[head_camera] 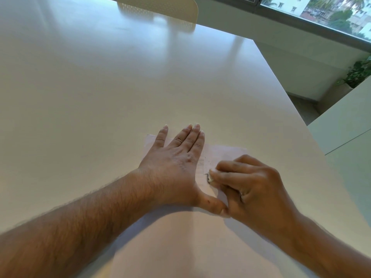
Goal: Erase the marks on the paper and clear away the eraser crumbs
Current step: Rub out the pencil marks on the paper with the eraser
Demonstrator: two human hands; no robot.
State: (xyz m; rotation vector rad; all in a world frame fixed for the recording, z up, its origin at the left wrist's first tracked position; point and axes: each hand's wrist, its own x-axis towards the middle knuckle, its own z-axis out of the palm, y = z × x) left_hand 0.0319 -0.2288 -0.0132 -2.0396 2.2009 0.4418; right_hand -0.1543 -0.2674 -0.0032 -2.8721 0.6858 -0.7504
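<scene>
1. The paper (226, 155) lies flat on the bench (120, 97), under both hands.
2. The eraser (211, 177) touches a dark mark (206, 176) on the paper, pinched in the right hand (253, 189), whose grip is clamped on it.
3. Just left of that grip, the left hand (176, 165) presses flat, fingers spread apart.

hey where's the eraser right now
In the head view, the eraser is pinched in the right hand, pressed on the paper beside the flat left hand.
</scene>
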